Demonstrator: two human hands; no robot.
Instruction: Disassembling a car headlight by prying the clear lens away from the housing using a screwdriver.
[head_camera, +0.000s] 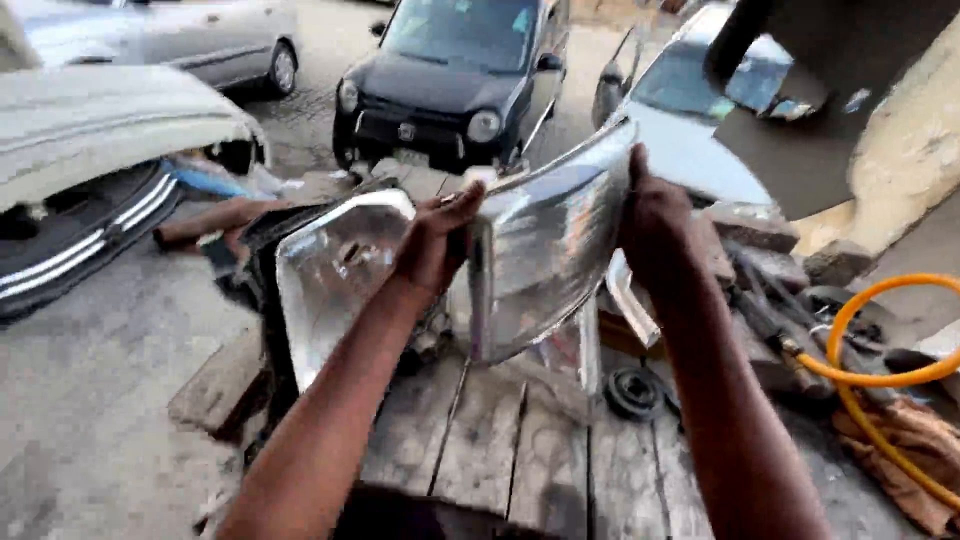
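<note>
— Where was the lens (545, 250)?
— Lifted off the housing (335, 275), above the bench (500, 450). Left hand (435, 245) and right hand (655, 230) both gripped its edges.
— What was left?
— It wasn't yet set down or refitted.

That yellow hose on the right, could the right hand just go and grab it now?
Probably not right away. The right hand is gripping the edge of the shiny headlight housing, which the left hand also holds. The yellow hose lies lower to the right, uncovered, so the path looks free once the hand lets go.
</note>
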